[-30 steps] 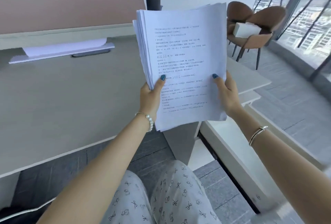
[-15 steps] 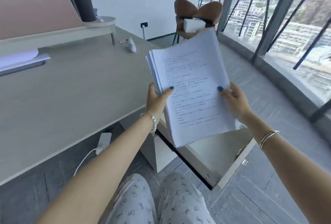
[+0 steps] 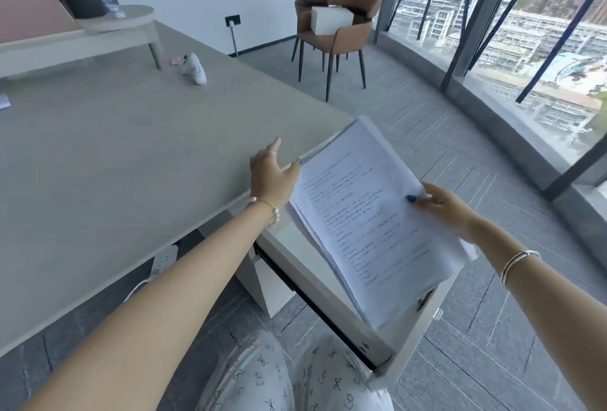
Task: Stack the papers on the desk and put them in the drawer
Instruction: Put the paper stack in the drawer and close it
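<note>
A thick stack of printed white papers (image 3: 368,220) hangs tilted above the open white drawer (image 3: 328,299), which sticks out under the right end of the grey desk (image 3: 131,164). My right hand (image 3: 443,203) pinches the stack's right edge, thumb on top. My left hand (image 3: 272,174) is at the stack's left edge over the desk corner, fingers spread and holding nothing. The stack hides the inside of the drawer.
A small white shoe-shaped object (image 3: 195,67) lies on the far part of the desk. A brown chair (image 3: 338,36) bearing a white box (image 3: 331,18) stands by the windows. A power strip (image 3: 164,259) lies on the floor under the desk.
The stack has gone down and to the right, from upright in front of me to tilted over the drawer. My left hand has let go of it. The view has turned to the right.
</note>
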`<state>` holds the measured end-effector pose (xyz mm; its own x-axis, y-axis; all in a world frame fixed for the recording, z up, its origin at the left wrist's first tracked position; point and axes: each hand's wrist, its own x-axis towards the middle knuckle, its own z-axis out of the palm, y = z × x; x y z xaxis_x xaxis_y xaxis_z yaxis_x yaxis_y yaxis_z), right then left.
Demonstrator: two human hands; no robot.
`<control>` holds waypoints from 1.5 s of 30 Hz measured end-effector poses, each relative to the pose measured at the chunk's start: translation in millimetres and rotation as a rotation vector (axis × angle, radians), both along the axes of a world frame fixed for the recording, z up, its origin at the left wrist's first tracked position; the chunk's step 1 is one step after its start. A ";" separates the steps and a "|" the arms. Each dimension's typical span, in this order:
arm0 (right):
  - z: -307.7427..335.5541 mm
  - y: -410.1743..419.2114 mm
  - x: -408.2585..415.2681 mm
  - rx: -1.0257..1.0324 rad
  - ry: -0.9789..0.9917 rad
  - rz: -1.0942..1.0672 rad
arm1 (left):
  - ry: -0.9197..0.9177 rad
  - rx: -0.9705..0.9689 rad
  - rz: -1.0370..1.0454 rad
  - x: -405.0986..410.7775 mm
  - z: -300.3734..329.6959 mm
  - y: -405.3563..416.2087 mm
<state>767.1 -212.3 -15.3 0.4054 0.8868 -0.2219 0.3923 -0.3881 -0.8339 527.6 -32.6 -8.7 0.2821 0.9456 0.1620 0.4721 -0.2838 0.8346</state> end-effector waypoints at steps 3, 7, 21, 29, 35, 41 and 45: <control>-13.7 8.6 5.2 -0.105 -0.073 0.062 | 0.156 0.080 -0.094 3.9 -1.3 18.5; -27.8 28.5 -0.9 -0.243 -0.184 0.137 | 0.356 0.116 -0.196 4.2 -14.2 38.6; -116.7 21.2 -3.7 -0.490 -0.352 0.176 | 0.350 0.129 -0.215 7.2 -18.2 44.2; -99.3 -40.7 -21.7 -0.109 -0.609 0.041 | 0.417 0.118 -0.293 0.6 -13.3 49.6; -108.1 -59.2 -46.2 -0.052 -0.715 0.042 | 0.566 0.215 -0.438 -22.3 -14.8 66.2; -112.0 -34.1 -54.6 0.045 -0.759 -0.058 | 0.620 0.253 -0.393 -34.8 -16.4 72.4; -113.5 1.7 -64.8 0.085 -0.723 -0.077 | 0.651 0.250 -0.395 -32.2 -16.9 71.5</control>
